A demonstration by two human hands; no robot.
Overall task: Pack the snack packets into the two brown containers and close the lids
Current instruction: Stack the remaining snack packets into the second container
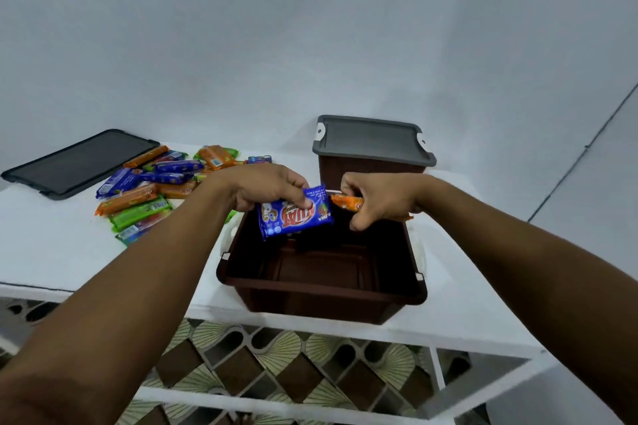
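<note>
**Q:** White table [51, 238]: what are your hands doing?
**A:** Hovering over the open brown container [321, 290], close together: my left hand [269, 188] is pinching a blue packet [293, 216], my right hand [376, 198] is gripping an orange packet [347, 201].
**Q:** Doing it well?
**A:** Laying them flat, side by side, I judge, is saving room for the far-left pile [152, 190].

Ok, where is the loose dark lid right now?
In the head view, the loose lid lies flat at the far left of the white table, just left of the pile of snack packets.
</note>
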